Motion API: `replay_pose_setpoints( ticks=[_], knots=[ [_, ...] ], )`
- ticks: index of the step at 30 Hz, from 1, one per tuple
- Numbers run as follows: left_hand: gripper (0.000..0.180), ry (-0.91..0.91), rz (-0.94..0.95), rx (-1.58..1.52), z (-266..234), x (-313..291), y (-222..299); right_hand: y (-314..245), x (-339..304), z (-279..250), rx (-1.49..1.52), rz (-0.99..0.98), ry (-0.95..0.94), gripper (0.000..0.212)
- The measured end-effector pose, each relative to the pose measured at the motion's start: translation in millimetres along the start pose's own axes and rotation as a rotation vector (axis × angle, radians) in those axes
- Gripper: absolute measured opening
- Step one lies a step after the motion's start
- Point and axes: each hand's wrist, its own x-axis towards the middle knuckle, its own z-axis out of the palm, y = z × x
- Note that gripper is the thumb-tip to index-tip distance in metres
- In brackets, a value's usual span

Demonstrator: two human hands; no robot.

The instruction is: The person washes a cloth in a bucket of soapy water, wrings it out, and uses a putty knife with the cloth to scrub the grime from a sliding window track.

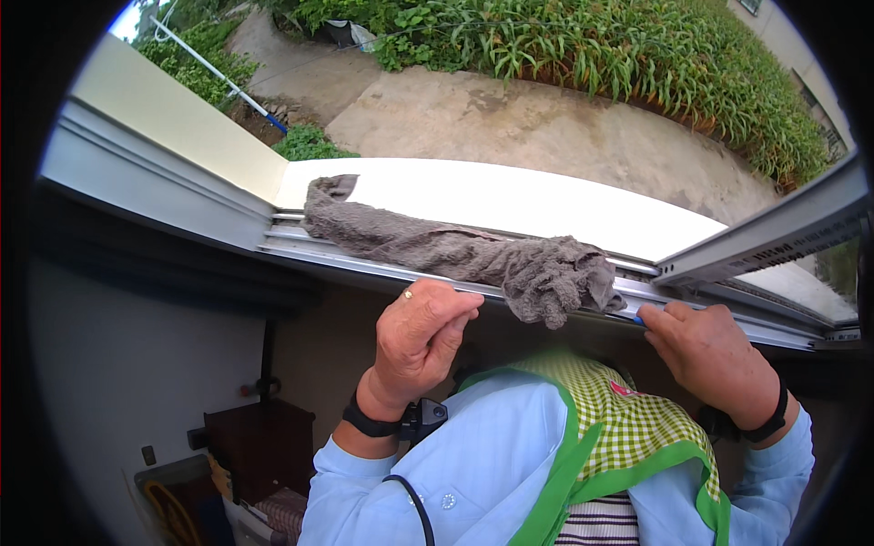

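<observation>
- We see grey cloth (437,243) bunched along window track (657,293), left to centre.
- Our left hand (417,332): fingers pinched together, just near side of cloth.
- Our right hand (708,348): clamped on blue tool (639,319), mostly hidden, right of cloth.
- Far side: concrete (510,118), green plants (583,45).

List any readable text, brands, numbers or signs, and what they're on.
Window sash, at right: a row of dark print along its side, small and slanted; wording not copied here.
Apron: small red patch, any lettering too small to read.
Grey cloth: no lettering visible.
</observation>
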Motion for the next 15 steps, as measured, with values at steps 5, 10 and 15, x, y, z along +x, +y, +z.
replay_pose_setpoints(
  ticks=[5,10,15],
  knots=[
    [0.015,0.010,-0.073,0.036,-64.8,-29.8,-29.4,-45.7,69.6,-0.9,0.029,-0.060,-0.011,0.020],
    [0.015,0.101,-0.193,0.067,-117.7,-60.7,-53.9,-83.3,127.2,-7.4,0.059,-0.141,-0.061,0.017],
    [0.015,0.146,-0.258,0.098,-155.1,-74.1,-71.1,-116.0,175.1,-5.8,0.082,-0.188,-0.142,0.016]
  ],
)
